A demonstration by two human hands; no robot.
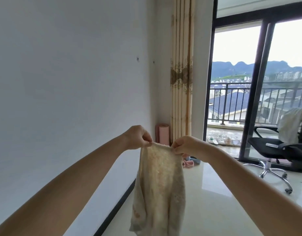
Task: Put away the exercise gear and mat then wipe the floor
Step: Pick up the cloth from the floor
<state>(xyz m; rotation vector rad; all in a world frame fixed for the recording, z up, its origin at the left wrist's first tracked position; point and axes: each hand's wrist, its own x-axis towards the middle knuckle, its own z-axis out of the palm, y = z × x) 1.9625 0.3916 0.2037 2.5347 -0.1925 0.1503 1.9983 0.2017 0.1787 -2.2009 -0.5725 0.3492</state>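
Note:
A beige, stained cloth (160, 188) hangs in front of me, held up by its top edge. My left hand (138, 137) pinches the top left corner and my right hand (184, 145) pinches the top right corner, both arms stretched forward. A rolled pink mat (162, 134) stands upright in the far corner beside the curtain. Small pink and blue exercise gear (241, 162) lies on the glossy tiled floor (215, 193) just behind my right hand, partly hidden by it.
A white wall with a dark skirting board (116, 208) runs along the left. A beige curtain (181, 74) hangs in the corner. A black office chair (279, 150) with a garment draped over it stands at right by the sliding balcony door (254, 92).

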